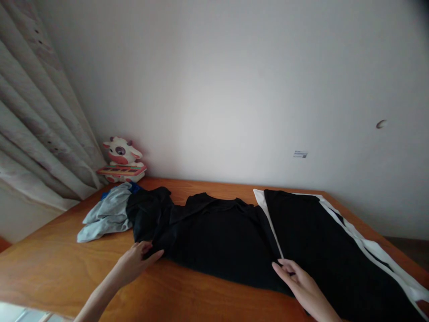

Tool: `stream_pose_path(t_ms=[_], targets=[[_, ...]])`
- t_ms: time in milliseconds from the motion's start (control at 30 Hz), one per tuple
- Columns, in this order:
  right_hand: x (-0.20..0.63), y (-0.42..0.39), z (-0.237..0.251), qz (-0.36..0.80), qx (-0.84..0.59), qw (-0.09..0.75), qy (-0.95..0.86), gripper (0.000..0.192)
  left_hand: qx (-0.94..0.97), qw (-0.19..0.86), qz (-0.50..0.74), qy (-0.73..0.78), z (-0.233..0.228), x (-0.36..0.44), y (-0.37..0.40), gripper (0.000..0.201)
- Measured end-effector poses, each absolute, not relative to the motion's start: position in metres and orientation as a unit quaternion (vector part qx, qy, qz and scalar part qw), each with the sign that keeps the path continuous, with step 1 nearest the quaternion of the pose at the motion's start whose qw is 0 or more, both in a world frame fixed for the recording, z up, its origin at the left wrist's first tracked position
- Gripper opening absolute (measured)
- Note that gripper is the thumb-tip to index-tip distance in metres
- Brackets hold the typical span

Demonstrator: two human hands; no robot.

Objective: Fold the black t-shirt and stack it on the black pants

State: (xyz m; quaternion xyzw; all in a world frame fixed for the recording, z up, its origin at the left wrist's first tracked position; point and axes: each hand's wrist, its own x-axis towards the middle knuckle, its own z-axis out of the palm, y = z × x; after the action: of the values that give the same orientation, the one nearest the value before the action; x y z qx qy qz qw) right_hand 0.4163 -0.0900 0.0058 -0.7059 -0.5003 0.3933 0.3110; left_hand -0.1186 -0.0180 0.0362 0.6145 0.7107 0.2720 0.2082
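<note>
Orange wooden table (60, 268) against a pale wall carries a black shirt (217, 237) spread flat. Left hand (136, 261) pinches its sleeve edge; right hand (298, 281) rests open-fingered on its hem, beside black-and-white trousers (335, 241). Grey garment (107, 214) and cow toy (122, 160) lie behind.

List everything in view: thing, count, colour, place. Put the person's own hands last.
black shirt: one, black, spread flat in the middle of the table
black and white garment: one, black with white side stripes, laid flat right of the shirt, partly overlapping its edge
grey garment: one, light grey, crumpled at the table's left rear, with a bit of blue cloth showing behind it
cow toy: one, white and pink, far left corner by the wall
table: one, orange-brown wood, under everything
curtain: one, pale beige, pleated, at left
wall: one, white, behind
left hand: one, at the shirt's lower left edge
right hand: one, at the shirt's lower right edge
</note>
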Motion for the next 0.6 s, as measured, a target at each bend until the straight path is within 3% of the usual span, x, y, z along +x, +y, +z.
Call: stream_pose_path(t_ms=[167,433,500,600], targets=[[0.416,-0.097,0.012,0.368,-0.706,0.22,-0.563,0.063,0.612,0.229,0.244,0.717,0.033,-0.128,-0.032,0.057],[0.42,-0.091,0.02,0.361,-0.696,0.386,-0.486,0.071,0.512,0.341,0.527,0.587,0.061,-0.117,-0.024,0.062],[0.425,-0.099,0.017,0.388,-0.709,0.381,-0.449,0.074,0.474,0.364,0.557,0.577,0.06,-0.117,-0.023,0.061],[0.424,-0.11,0.017,0.421,-0.725,0.301,-0.455,0.077,0.48,0.356,0.542,0.591,0.055,-0.115,-0.02,0.061]])
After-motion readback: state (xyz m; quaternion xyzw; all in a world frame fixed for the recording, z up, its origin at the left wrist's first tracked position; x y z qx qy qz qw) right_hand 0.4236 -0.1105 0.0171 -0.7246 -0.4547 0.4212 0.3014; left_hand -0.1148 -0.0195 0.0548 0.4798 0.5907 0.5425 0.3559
